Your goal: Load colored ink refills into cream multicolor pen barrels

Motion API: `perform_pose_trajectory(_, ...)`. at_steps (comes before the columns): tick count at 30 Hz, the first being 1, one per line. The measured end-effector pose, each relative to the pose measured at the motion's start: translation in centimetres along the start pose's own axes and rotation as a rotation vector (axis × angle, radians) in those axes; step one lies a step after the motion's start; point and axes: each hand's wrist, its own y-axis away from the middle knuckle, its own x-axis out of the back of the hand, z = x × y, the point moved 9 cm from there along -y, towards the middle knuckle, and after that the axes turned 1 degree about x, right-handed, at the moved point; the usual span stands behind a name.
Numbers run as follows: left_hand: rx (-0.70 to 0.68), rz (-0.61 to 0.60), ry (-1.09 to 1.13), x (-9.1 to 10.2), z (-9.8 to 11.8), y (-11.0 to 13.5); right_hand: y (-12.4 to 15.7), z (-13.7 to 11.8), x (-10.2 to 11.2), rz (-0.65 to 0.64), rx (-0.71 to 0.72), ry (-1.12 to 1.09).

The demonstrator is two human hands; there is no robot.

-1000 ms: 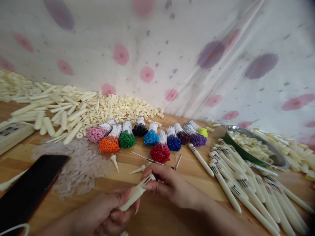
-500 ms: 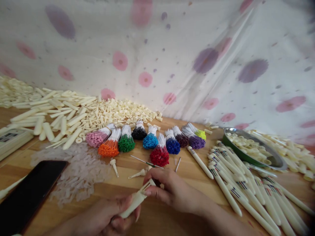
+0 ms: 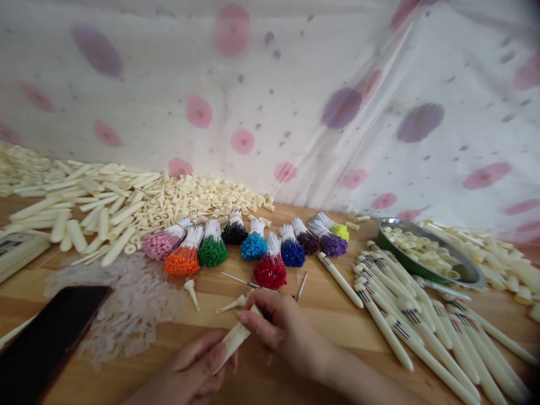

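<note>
Cream tube (image 3: 237,337) slants lengthwise, far end pointing rightward.

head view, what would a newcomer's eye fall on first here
The vivid bundles of thin sticks, ranged across the middle of the wooden table, stand out first. Next comes the pale flowered sheet behind them, then the cream tube held between left hand and right hand at front centre.
</note>
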Motion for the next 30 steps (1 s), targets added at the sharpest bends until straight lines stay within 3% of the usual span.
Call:
perform_pose_trajectory(4, 0.060, -0.054, 0.097, -0.8, 0.5, 0.8, 0.4, -2.3, 0.1, -0.137, 0.147, -0.043)
perform_pose_trajectory(12, 0.141, -0.141, 0.188, -1.3, 0.1, 1.3, 1.1, -5.6, 0.6, -0.231, 0.412, 0.090)
perform_pose_trajectory(20, 0.080, -0.142, 0.162, -1.3, 0.2, 1.0, 1.0, -4.6, 0.8, -0.159, 0.294, 0.229)
perform_pose_trajectory(25, 0.001, -0.009, 0.016, -0.2, -0.1, 0.4, 0.9, -4.1, 0.9, -0.148, 0.231, 0.271)
perform_pose_trajectory(27, -0.049, 0.099, -0.113, 0.8, 0.1, 0.6, 0.7, -3.6, 1.0, -0.123, 0.177, 0.278)
perform_pose_trajectory(30, -0.236, 0.318, -0.406, 2.5, 2.0, 1.4, 0.4, -2.3, 0.9, -0.071, 0.070, 0.220)
